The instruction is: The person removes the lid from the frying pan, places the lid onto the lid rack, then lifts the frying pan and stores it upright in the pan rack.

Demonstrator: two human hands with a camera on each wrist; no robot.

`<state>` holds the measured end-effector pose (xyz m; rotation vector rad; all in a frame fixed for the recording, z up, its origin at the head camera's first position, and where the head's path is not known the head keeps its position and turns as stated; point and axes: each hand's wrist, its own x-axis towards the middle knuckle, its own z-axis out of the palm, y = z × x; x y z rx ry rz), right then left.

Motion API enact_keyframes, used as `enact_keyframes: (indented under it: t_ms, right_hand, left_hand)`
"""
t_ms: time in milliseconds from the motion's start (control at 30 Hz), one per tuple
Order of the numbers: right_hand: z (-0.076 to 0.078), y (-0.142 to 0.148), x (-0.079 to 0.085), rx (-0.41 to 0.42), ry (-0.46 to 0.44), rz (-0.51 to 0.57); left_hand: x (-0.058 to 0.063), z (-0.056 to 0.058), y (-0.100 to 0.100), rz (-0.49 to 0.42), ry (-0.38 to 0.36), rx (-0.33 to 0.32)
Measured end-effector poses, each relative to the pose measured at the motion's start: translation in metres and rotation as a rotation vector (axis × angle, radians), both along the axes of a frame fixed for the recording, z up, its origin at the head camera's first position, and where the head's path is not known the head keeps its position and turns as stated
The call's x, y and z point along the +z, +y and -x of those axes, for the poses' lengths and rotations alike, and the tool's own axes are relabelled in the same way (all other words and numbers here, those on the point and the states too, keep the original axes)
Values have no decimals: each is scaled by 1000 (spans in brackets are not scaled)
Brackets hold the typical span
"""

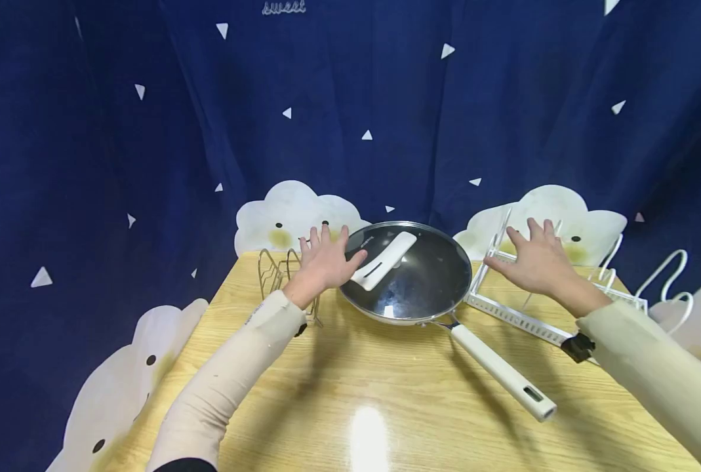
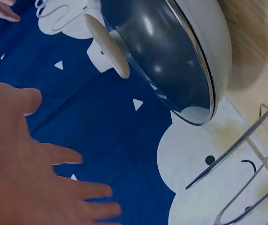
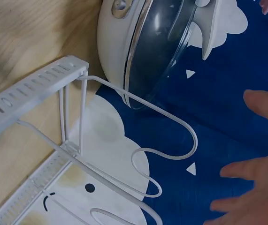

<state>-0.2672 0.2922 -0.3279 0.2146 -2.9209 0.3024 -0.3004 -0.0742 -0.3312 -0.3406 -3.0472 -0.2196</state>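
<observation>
A wok (image 1: 403, 321) with a glass lid (image 1: 433, 269) on it rests on the wooden table, its cream handle (image 1: 498, 367) pointing toward the front right. Across the lid lies a long white lid handle (image 1: 388, 259). My left hand (image 1: 325, 261), fingers spread, is held between the lid's left rim and a small metal wire rack (image 1: 270, 272). On the other side, my right hand (image 1: 536, 262) is also spread, over a white rack (image 1: 521, 321) with curved wire dividers. Both wrist views show the hands holding nothing and apart from wok and racks.
The wooden table (image 1: 320, 406) reaches back to a dark blue curtain (image 1: 338, 85) with white triangles and cloud shapes. Curved white wires (image 1: 669, 275) of the right rack stick up near the table's right edge.
</observation>
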Motion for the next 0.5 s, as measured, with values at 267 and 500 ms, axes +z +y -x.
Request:
enact_keyframes:
  t_ms: [267,500]
  right_hand:
    - [-13,-1,-3,153,130,86]
    - [-38,-7,-11,235,40,85]
  left_hand:
    - [-3,-3,7,-114,127,-123]
    - [-21,-3,14,-185,52,-121]
